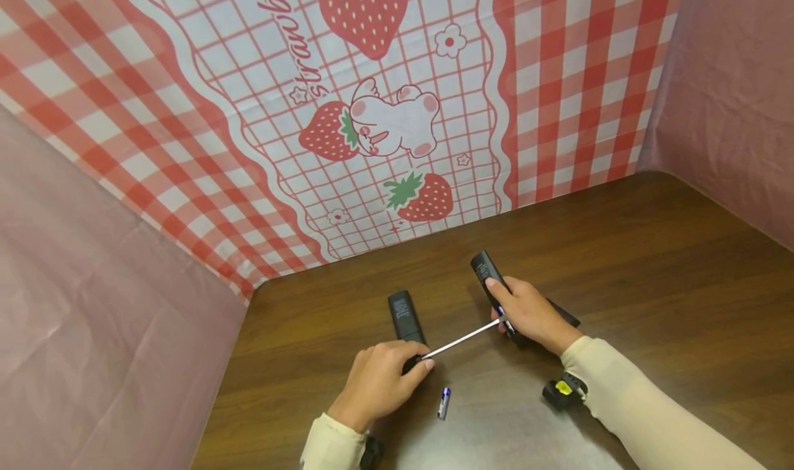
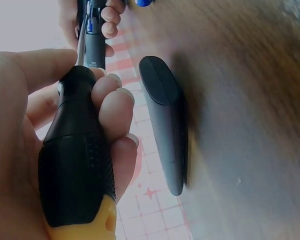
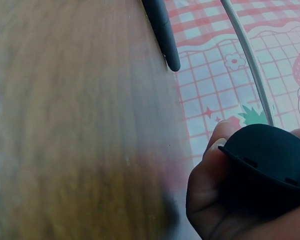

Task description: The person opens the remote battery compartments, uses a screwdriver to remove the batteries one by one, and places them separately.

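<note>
The left hand (image 1: 380,382) grips the screwdriver (image 2: 76,170) by its handle, its tip at the remote (image 1: 485,270) held over the desk (image 1: 279,373) in the right hand (image 1: 528,311). The remote is probably light, stiff and slightly slippery, best gripped by its sides.

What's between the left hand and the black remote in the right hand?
The metal screwdriver shaft spans from the left hand to the remote; the head view shows it. The loose battery lies off that line.
</note>
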